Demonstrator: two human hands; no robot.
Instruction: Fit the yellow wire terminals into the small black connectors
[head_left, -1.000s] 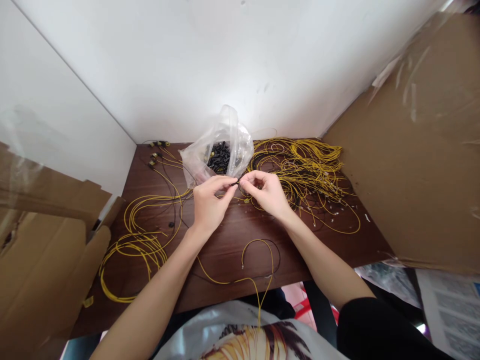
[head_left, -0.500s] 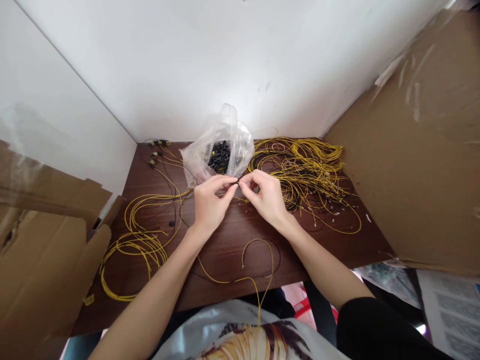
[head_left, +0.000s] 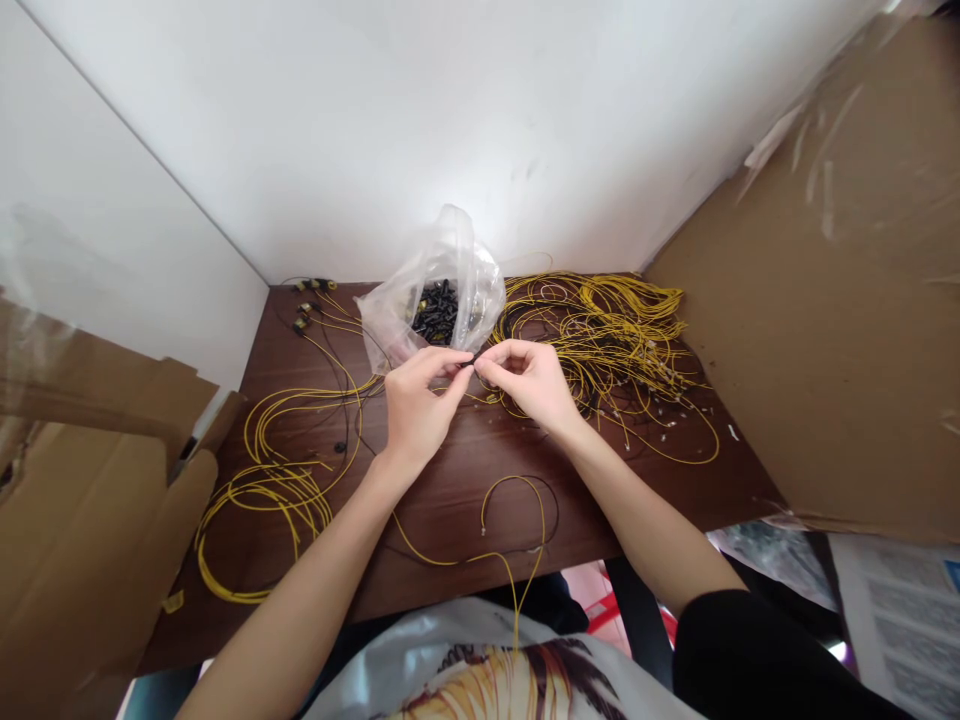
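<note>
My left hand [head_left: 420, 400] and my right hand [head_left: 529, 382] meet over the middle of a dark wooden table [head_left: 465, 500]. Both pinch a small black part [head_left: 469, 362] at the end of a yellow cable, fingertips almost touching. Just behind them stands an open clear plastic bag [head_left: 439, 290] with several small black parts inside. A yellow cable [head_left: 517, 560] loops on the table below my wrists and runs off the front edge toward my chest.
A tangled heap of yellow cables [head_left: 615, 335] lies at the back right. More yellow cable coils [head_left: 270, 480] lie at the left. Cardboard sheets stand at the left [head_left: 82, 500] and right [head_left: 840, 330]. A white wall closes the back.
Both hands stay pinched on the small black part; the right hand's fingers shifted slightly. The view moved a little.
</note>
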